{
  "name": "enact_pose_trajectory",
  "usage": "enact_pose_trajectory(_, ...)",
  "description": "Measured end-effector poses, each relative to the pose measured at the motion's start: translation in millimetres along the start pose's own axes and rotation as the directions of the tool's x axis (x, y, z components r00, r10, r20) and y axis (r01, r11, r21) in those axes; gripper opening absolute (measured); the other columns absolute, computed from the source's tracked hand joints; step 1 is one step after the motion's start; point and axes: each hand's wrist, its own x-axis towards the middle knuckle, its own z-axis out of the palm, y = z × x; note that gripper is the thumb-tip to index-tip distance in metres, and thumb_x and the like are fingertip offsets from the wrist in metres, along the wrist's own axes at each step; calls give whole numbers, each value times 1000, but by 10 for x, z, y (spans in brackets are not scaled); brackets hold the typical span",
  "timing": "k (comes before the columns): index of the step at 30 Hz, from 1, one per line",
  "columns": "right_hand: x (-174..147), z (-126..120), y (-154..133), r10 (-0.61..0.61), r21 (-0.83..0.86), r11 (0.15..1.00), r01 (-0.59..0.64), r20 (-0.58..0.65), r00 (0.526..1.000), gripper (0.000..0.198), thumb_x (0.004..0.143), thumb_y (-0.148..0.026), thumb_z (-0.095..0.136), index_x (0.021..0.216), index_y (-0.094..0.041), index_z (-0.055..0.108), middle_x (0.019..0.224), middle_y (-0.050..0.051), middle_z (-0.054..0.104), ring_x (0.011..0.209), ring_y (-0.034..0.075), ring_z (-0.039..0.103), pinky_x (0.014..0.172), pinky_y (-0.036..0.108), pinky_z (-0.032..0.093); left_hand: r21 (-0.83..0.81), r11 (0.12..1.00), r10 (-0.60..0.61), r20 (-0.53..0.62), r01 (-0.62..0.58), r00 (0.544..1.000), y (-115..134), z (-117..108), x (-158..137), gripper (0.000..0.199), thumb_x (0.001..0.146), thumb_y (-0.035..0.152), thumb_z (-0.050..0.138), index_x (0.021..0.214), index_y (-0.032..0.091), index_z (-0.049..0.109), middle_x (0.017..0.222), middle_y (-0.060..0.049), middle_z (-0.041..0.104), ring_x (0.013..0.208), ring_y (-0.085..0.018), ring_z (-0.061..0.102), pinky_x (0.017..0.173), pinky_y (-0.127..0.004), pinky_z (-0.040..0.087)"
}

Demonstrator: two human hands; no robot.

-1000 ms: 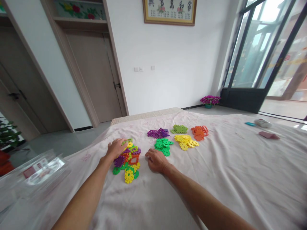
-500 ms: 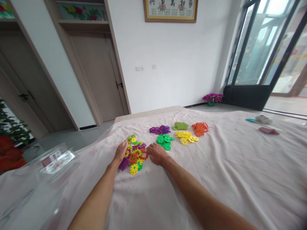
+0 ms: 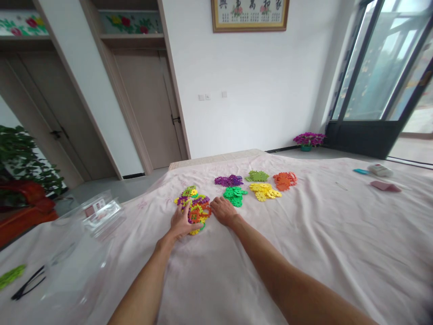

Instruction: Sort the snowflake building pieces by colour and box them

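A mixed pile of flower-shaped plastic linking pieces (image 3: 195,215) in orange, yellow, purple and green lies on the cloth. My left hand (image 3: 182,221) rests on its near left side with thumb and fingers spread, touching the pieces. At the pile's right edge is my right hand (image 3: 223,211), its fingers curled together against an orange piece; what lies under the fingertips is hidden. Beyond that hand are sorted heaps: green pieces (image 3: 234,197), purple pieces (image 3: 229,180), yellow pieces (image 3: 264,191), light green pieces (image 3: 257,175) and orange pieces (image 3: 284,180).
A pale cloth (image 3: 324,253) with folds covers the surface. On the left lie clear plastic packaging (image 3: 103,216), black-framed glasses (image 3: 29,284) and a light green item (image 3: 12,275). A pink cloth item (image 3: 384,186) and a whitish packet (image 3: 380,169) lie far right.
My left hand has moved from the pile's far left side to its near side, and its fingers have spread. My right hand stays by the pile's right edge. The view has turned slightly left.
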Motion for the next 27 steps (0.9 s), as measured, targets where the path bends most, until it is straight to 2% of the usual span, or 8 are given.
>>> enact_pose_trajectory(3, -13, 4, -18, 7, -8, 1000, -7, 10, 1000, 33, 102, -33, 34, 114, -23, 63, 115, 11, 62, 106, 25, 51, 87, 36, 41, 110, 994, -12, 0, 12, 1000, 105, 52, -96, 124, 54, 67, 78, 156, 25, 22, 164, -20, 11, 150, -42, 15, 117, -51, 22)
enact_pose_trajectory(10, -73, 58, -37, 55, 15, 998, -55, -5, 998, 33, 102, -32, 35, 119, -26, 62, 120, 8, 61, 108, 24, 48, 89, 37, 39, 173, 985, 46, -142, -21, 989, 130, 98, -45, 98, 72, 62, 67, 153, 20, 31, 160, -20, 23, 147, -38, 27, 116, -47, 26)
enact_pose_trajectory(17, -145, 42, -58, 63, 16, 998, -62, -27, 998, 35, 101, -34, 35, 116, -22, 64, 119, 10, 64, 111, 25, 49, 96, 40, 36, 192, 981, 52, -280, 3, 959, 78, 143, 111, 81, 81, 60, 60, 146, 16, 43, 154, -21, 36, 143, -36, 34, 115, -48, 29)
enact_pose_trajectory(21, -183, 23, -33, 38, 70, 997, -38, 8, 999, 41, 100, -41, 37, 130, -22, 58, 133, 9, 59, 122, 25, 48, 104, 41, 34, 166, 986, 38, -305, 14, 952, 80, 162, 176, 69, 87, 57, 55, 143, 18, 48, 154, -19, 38, 143, -35, 34, 116, -48, 29)
enact_pose_trajectory(27, -206, 41, 14, 1, 133, 991, -15, 98, 995, 60, 99, -50, 36, 148, -15, 43, 154, 11, 41, 143, 27, 32, 118, 42, 23, 92, 996, 42, -321, -13, 946, 35, 189, 240, 62, 88, 50, 56, 142, 20, 49, 152, -15, 42, 143, -31, 35, 119, -43, 27)
